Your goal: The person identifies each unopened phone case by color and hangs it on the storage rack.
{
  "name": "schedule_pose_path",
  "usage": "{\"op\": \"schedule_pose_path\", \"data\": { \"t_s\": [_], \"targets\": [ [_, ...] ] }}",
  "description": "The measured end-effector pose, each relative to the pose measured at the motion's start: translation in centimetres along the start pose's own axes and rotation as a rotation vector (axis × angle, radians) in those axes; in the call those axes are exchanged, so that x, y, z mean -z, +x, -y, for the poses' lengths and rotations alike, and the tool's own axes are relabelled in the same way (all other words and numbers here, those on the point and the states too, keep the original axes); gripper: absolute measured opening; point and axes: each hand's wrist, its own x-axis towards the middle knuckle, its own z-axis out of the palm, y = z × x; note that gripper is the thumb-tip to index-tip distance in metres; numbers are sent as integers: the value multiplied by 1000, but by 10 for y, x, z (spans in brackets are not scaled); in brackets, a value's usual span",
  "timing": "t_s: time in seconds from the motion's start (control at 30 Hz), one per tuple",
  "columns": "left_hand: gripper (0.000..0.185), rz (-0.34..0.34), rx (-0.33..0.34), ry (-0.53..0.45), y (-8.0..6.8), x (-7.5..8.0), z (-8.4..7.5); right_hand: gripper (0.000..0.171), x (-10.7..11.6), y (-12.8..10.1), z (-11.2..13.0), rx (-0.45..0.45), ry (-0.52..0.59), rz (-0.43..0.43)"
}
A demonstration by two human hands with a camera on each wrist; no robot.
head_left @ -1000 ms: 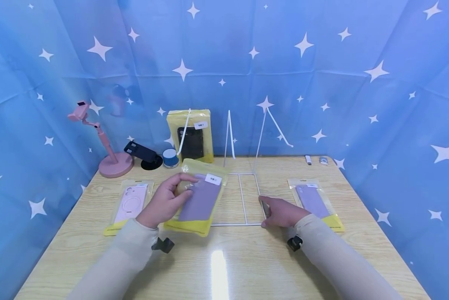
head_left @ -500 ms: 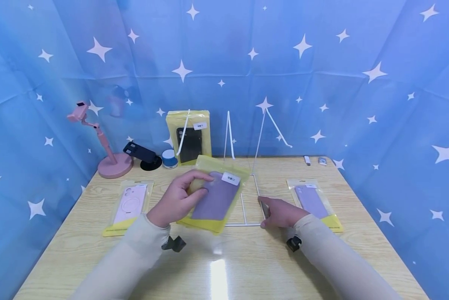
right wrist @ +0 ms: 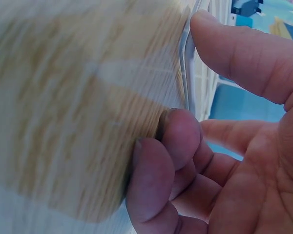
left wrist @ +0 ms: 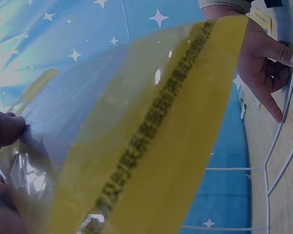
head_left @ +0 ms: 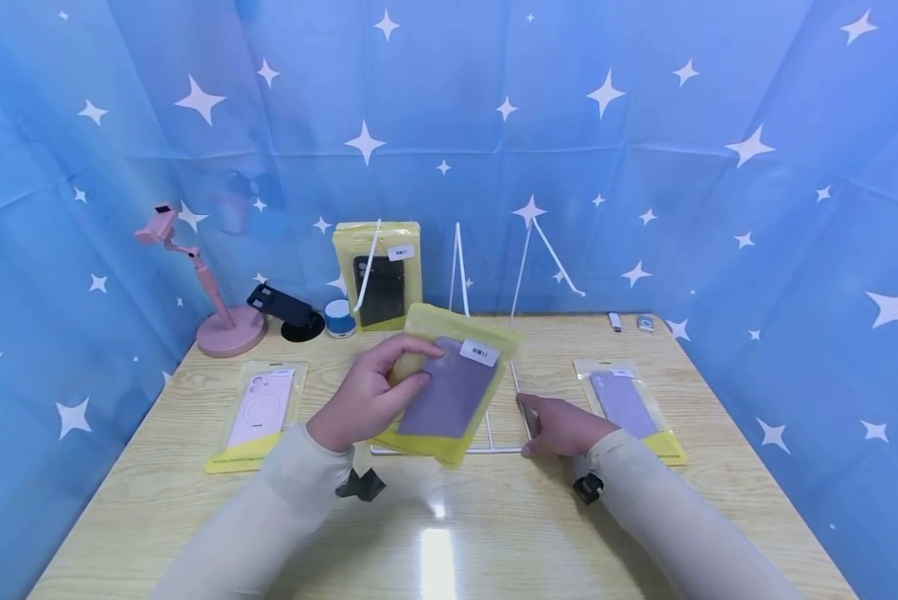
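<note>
Head view: the person's left hand (head_left: 377, 396) pinches the edge of a yellow bag (head_left: 451, 390) with a purple phone case inside, held tilted above the base of a white wire rack (head_left: 501, 451). The right hand (head_left: 565, 425) grips that base at its near right corner. A bag with a black phone case (head_left: 383, 287) hangs at the left hook; on the wooden table (head_left: 726, 475) lie a bag with a pink case (head_left: 260, 408), left, and another purple-case bag (head_left: 629, 408), right.

Left wrist view: dark lettering runs along the yellow bag; fingertips clasp it at one side. Beyond, the right thumb and forefinger touch the rack's wire.

Right wrist view: the thumb meets the wire, other fingers curled close beside it; how firmly they press, I cannot tell.
</note>
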Motion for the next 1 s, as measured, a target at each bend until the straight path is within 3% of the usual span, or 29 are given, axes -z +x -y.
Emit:
{"op": "schedule_pose_path", "data": {
  "t_s": [0.6, 1.0],
  "targets": [
    [29, -40, 70, -18, 13, -4, 20, 97, 2, -1, 0, 28, 7, -8],
    [30, -143, 70, -40, 31, -13, 42, 97, 1, -1, 0, 29, 6, -7]
  ]
}}
